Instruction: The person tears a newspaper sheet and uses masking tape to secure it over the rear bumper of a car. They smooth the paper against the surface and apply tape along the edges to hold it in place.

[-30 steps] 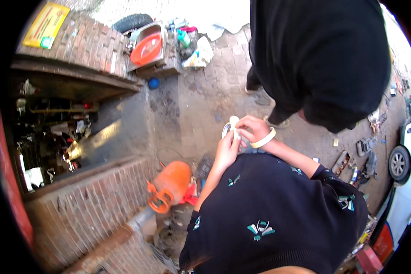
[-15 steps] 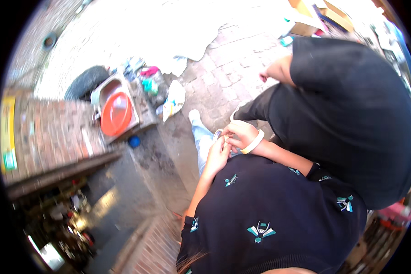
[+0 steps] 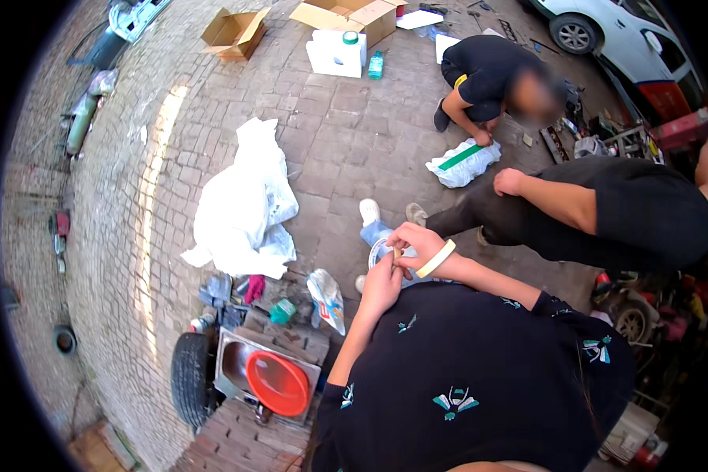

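Note:
My left hand (image 3: 381, 283) and my right hand (image 3: 418, 245) meet in front of my body, their fingers bent and pressed together. A small tan piece (image 3: 396, 253) shows between the fingertips; its kind is too small to tell. Just beyond the left fingers sits a white ring (image 3: 375, 252), like a tape roll, partly hidden by that hand, which seems to grip it. Around my right wrist is a pale yellow-white band (image 3: 436, 259).
One person in black (image 3: 645, 208) stands close on my right; another (image 3: 495, 86) crouches over a white plastic bundle (image 3: 466, 164) with a green strip. White sheeting (image 3: 240, 204) lies ahead left. A sink (image 3: 232, 363) with a red basin (image 3: 278, 383) and a tyre (image 3: 189, 377) are near left.
My view has swung rightward and up, bringing the crouching person, cartons and car into sight. My hands stay together at the same place before my body. The person beside me appears farther right.

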{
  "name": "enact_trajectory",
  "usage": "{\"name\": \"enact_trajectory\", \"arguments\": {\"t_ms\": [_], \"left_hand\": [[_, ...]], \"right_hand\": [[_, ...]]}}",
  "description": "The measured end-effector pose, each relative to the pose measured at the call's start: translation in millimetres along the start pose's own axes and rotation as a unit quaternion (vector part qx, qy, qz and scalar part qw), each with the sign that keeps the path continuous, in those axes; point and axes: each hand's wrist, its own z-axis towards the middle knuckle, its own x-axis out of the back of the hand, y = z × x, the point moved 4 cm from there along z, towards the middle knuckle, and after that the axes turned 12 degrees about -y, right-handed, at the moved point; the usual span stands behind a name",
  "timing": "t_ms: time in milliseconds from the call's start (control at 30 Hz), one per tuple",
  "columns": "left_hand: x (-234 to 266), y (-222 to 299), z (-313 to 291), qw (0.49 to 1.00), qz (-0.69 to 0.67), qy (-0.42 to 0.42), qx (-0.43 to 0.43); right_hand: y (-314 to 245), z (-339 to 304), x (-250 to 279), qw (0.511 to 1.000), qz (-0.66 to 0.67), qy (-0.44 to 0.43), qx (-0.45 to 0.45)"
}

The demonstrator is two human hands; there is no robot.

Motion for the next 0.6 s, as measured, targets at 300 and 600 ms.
{"name": "enact_trajectory", "arguments": {"t_ms": [300, 600], "left_hand": [[144.1, 21.5, 166.9, 0.998, 0.052, -0.006, 0.046], [271.1, 81.4, 323.3, 0.997, 0.049, -0.024, 0.056]], "right_hand": [[51.9, 185.6, 102.9, 0.993, 0.114, 0.029, -0.004], [65.1, 346.6, 233.4, 0.997, 0.057, 0.047, 0.013]]}}
